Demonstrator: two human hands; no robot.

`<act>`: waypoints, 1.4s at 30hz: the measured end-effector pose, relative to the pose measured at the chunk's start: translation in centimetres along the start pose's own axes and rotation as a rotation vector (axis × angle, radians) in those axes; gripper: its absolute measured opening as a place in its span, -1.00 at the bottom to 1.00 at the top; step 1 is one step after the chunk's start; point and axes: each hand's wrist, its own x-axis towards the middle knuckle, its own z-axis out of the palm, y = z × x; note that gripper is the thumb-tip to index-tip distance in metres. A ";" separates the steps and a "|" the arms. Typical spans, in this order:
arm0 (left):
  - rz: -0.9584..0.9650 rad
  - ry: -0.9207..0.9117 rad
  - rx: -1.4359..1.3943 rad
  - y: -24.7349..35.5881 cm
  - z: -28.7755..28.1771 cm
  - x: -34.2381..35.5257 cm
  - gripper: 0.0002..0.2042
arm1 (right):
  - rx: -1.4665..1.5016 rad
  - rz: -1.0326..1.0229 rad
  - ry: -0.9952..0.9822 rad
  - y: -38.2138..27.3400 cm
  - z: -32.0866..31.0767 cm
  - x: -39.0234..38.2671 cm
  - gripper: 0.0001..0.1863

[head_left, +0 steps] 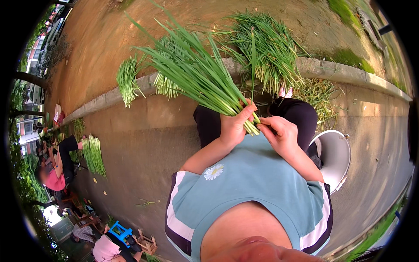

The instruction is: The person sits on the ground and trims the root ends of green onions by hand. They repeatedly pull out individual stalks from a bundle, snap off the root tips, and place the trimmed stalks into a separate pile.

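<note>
A thick bunch of garlic chives (198,76) fans up and to the left from my left hand (235,126), which is wrapped round its pale lower ends. Close beside it, my right hand (279,131) has its thumb and fingers pinched at the base of a chive stalk (253,61) that stands apart from the bunch. The exact fingertip contact is small and hard to make out. Beyond my knees, a large loose heap of chives (266,52) lies across the kerb. Two smaller bundles, one of chives (127,81) at the left, rest along the same kerb.
A stone kerb (366,78) runs across in front, with bare soil beyond. Chive trimmings (321,102) are piled by my right knee. At my right stands a white bucket (334,157). Farther left, people sit near another chive bundle (93,155) and a blue stool (120,231).
</note>
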 end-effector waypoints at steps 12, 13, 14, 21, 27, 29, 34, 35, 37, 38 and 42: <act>0.017 0.022 0.041 -0.5 -0.5 0.9 -0.50 | -0.091 -0.069 0.082 0.1 0.5 0.9 -0.87; 0.021 0.021 0.057 -0.6 -0.5 0.9 -0.51 | -0.085 -0.065 0.079 0.1 0.6 0.9 -0.87; 0.024 0.020 0.073 -0.7 -0.6 1.0 -0.52 | -0.067 -0.029 0.041 0.1 0.6 0.8 -0.87; 0.118 -0.005 0.138 -1.9 -0.7 1.4 -0.76 | 0.629 0.244 -0.035 1.9 2.1 0.7 -0.56; 0.050 0.031 0.217 -2.1 -1.2 1.8 -0.73 | 0.731 0.437 -0.342 2.6 3.6 1.3 -0.48; -0.018 0.049 0.251 -1.9 -1.9 1.9 -0.66 | 0.640 0.609 -0.513 1.6 2.5 2.4 -0.54; -0.175 0.011 0.198 -1.7 -2.4 2.0 -0.61 | 0.631 0.473 -0.442 3.4 3.8 1.0 -0.73; -0.223 -0.009 0.154 -1.5 -2.5 2.0 -0.62 | 0.681 0.531 -0.465 3.4 3.5 1.0 -0.75; -0.319 -0.054 0.061 -1.2 -2.5 2.2 -0.64 | 0.748 0.577 -0.464 3.4 3.0 1.0 -0.78; -0.344 -0.064 -0.087 -1.2 -2.3 2.3 -0.70 | 0.733 0.593 -0.474 3.5 2.9 1.1 -0.79; -0.459 -0.089 -0.035 -1.7 -3.2 2.7 -0.82 | 0.677 0.581 -0.522 4.5 2.9 0.7 -0.80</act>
